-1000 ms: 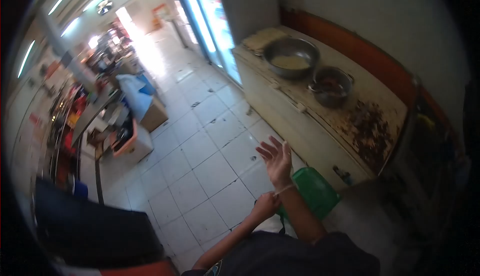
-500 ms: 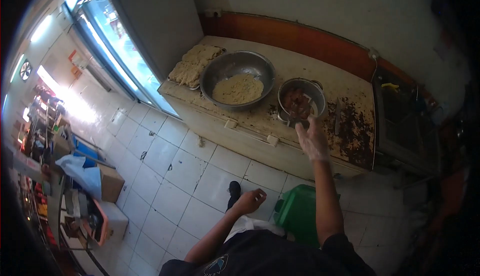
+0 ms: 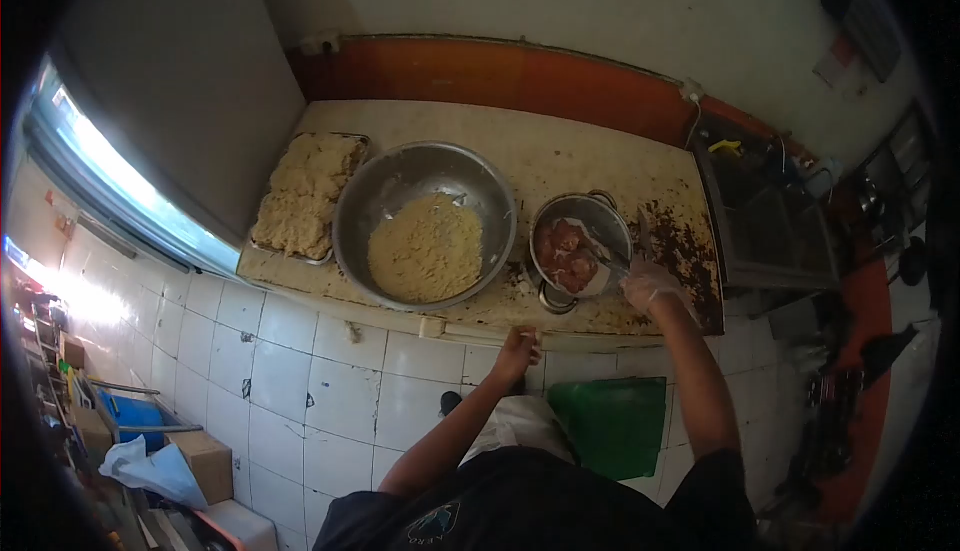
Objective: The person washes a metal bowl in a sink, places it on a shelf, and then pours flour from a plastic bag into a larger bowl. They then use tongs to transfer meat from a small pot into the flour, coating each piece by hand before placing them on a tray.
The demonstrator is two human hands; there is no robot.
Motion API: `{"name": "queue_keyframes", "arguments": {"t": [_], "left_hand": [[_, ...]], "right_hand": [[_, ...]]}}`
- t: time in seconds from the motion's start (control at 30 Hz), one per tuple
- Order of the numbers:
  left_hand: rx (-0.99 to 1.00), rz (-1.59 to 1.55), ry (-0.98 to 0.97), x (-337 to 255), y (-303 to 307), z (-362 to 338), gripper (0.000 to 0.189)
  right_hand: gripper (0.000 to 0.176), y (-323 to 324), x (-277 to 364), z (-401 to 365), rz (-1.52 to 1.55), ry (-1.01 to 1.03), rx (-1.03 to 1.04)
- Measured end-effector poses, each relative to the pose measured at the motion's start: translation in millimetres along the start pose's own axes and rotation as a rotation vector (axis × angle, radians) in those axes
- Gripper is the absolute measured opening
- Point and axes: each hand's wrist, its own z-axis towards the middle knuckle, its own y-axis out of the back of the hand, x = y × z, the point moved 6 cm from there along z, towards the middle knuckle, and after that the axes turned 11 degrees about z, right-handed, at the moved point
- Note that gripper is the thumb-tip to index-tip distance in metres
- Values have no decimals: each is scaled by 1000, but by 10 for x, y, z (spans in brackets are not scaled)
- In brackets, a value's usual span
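My right hand (image 3: 652, 288), in a clear plastic glove, is closed on the handle of a metal utensil that looks like tongs (image 3: 606, 253). Its far end reaches among pieces of raw meat (image 3: 566, 257) in a metal pot (image 3: 612, 219) with loop handles. My left hand (image 3: 517, 354) is bare and hangs in front of the counter edge, fingers loosely bent and apart, holding nothing. Left of the pot stands a wide metal bowl (image 3: 425, 163) with pale yellow, crumbly flour-like coating (image 3: 428, 251) in it.
A tray (image 3: 318, 257) heaped with coated pieces (image 3: 308, 191) lies at the counter's left end. The worn counter (image 3: 560, 151) has dark, peeling patches on its right. A green bin (image 3: 610, 426) stands on the tiled floor near my legs. A glass-sided cabinet (image 3: 765, 221) adjoins on the right.
My view has turned and come closer to the counter. My right hand has gone from the pot's near rim to its right side, where the utensil now shows. My left hand has risen toward the counter edge.
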Motion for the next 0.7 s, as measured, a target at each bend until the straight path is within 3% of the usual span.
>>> {"name": "queue_keyframes", "arguments": {"t": [0.1,0.13,0.2,0.23,0.3,0.33,0.5,0.53,0.6,0.7], "left_hand": [[-103,-233,-1,-225,-234,314,41],[-68,-354,-34,-345,-336,328,44],[-118,-453,-84,-436,-469,440,39],[-178,-549,-131,-480,-483,515,35],[-216,-635,-128,-478,-482,606,30],[-247,-701,-120,-458,-432,623,26],[-313,-829,-154,-617,-281,671,24],[-333,-855,-163,-609,-256,693,24],[-350,-882,-156,-609,-254,705,25],[-431,-773,-176,-579,-160,799,25]], "right_hand": [[33,158,140,-145,-40,6,-8],[33,100,33,99,-38,-1,-7],[28,-149,4,678,-601,477,81],[28,-85,36,640,-604,477,72],[21,235,209,309,-319,435,-201],[21,290,169,268,-333,450,-188],[12,912,134,-363,-360,793,-316],[12,948,149,-301,-366,801,-315],[13,875,-8,-88,-398,554,-149],[14,591,-137,595,-325,523,-105]]}}
